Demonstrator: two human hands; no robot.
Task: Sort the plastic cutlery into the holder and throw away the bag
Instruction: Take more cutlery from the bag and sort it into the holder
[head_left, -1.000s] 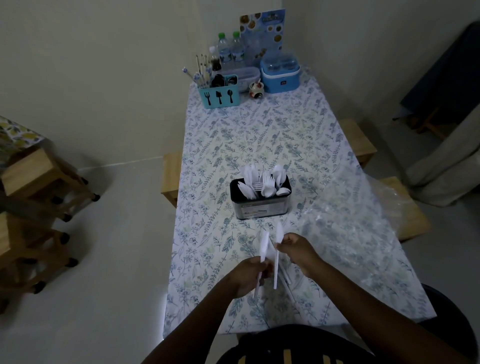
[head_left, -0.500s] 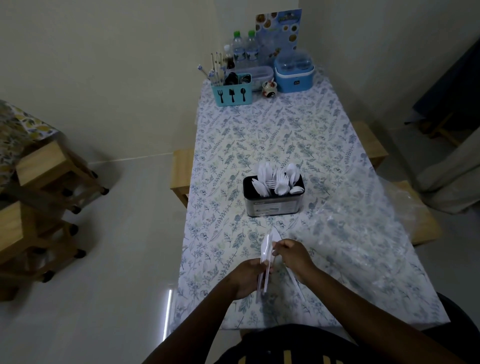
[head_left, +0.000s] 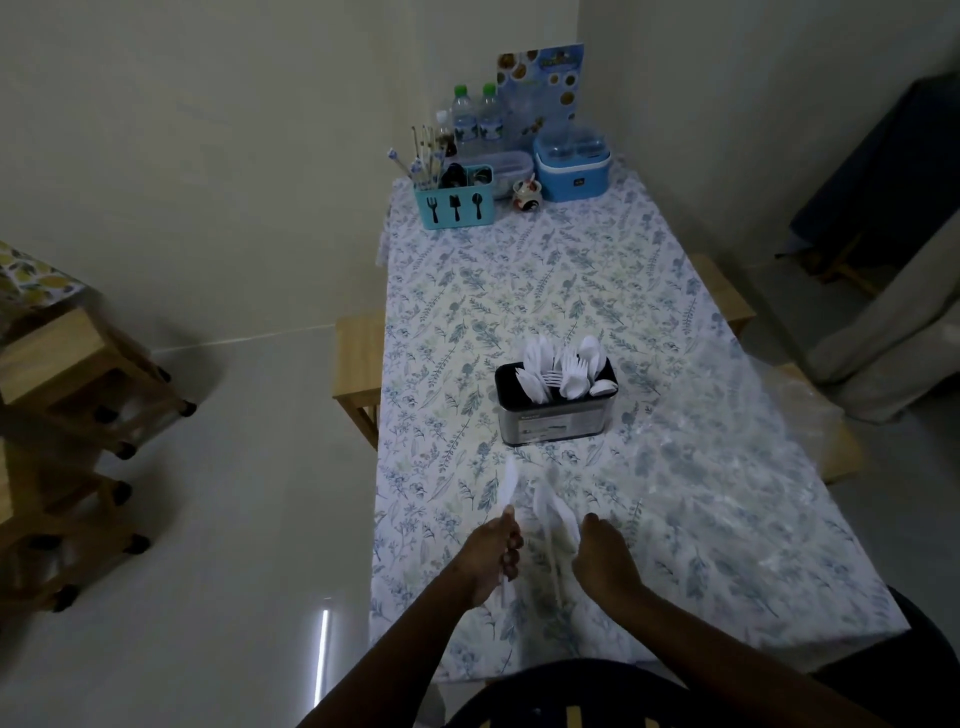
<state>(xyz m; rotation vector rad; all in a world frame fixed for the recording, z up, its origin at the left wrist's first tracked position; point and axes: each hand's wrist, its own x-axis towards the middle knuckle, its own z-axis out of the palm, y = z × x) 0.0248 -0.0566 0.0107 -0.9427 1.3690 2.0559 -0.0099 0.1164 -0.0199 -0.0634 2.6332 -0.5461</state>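
Head cam, looking down the table (head_left: 519, 291) w/ the blue leafy cloth. Your left hand (head_left: 493, 558) is near the front edge, grip closed around a white plastic knife (head_left: 510, 486), blade pointing up and away from you, handle end poking out below the fist. Your right hand (head_left: 602, 564) is just beside it, grip curled round a small bunch of white cutlery (head_left: 553, 514). Pretty blurry there, so I think it's a couple of spoons or forks but can't tell which. The two hands are close but not touching.

Past your hands, abt mid-table, sits the black and silver holder (head_left: 556, 415), already stuffed w/ white spoons and forks sticking up. The clear plastic bag (head_left: 727, 457) lies flat on the right side of the table, next to the holder, spilling over the right edge.

Far end of the table: a blue caddy (head_left: 453, 207) w/ fork/knife/spoon icons, two water bottles (head_left: 475, 122) behind it, a blue lidded container (head_left: 571, 166), a small patterned jar (head_left: 525, 196) and a printed menu card (head_left: 540, 88) against the wall. Wooden stools (head_left: 358, 358) tucked in on both sides of the table, more stacked at far left.
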